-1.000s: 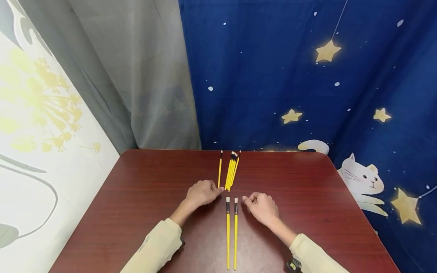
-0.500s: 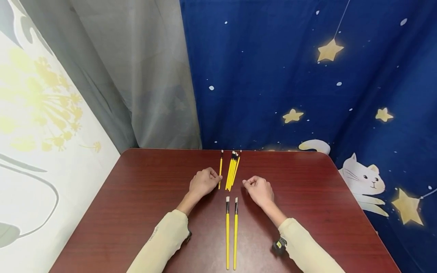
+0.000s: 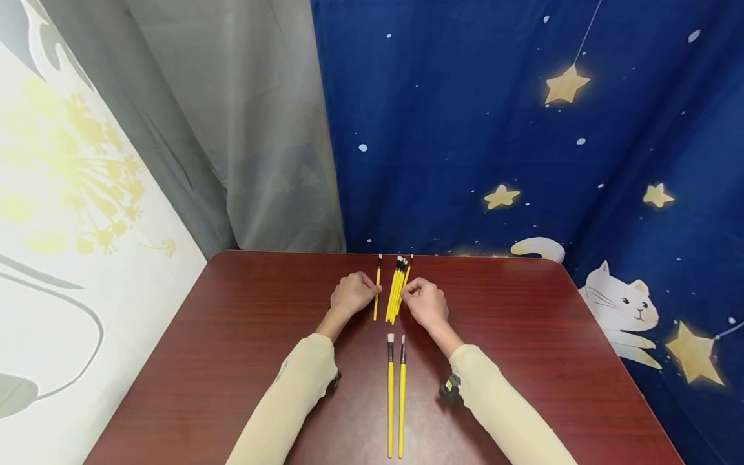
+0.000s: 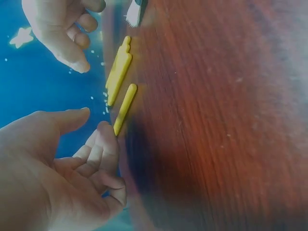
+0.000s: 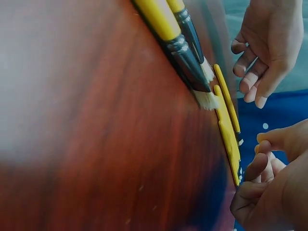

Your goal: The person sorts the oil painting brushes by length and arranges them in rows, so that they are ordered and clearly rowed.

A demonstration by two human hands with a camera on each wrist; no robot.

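Note:
My left hand (image 3: 352,294) reaches a single yellow-handled paintbrush (image 3: 376,303), its fingertips right at the handle. In the left wrist view, the thumb of the left hand (image 4: 62,168) stands apart from the fingers. A cluster of several yellow paintbrushes (image 3: 392,298) lies just to the right, bristles toward the far edge. Beside that cluster my right hand (image 3: 427,301) has loosely bent fingers, with the fingertips close to the rightmost handle. Nothing shows between the thumb and fingers of the right hand (image 5: 274,178) in the right wrist view.
Two larger paintbrushes, a left one (image 3: 390,400) and a right one (image 3: 402,400), lie side by side nearer the body, bristles pointing away. Everything rests on a dark red wooden table (image 3: 261,310). Grey (image 3: 279,129) and blue star-printed curtains (image 3: 442,129) hang behind it.
Both hands have moved forward, the left along the single paintbrush's handle. My right hand has also come left, up to the cluster. The brushes lie about where they were.

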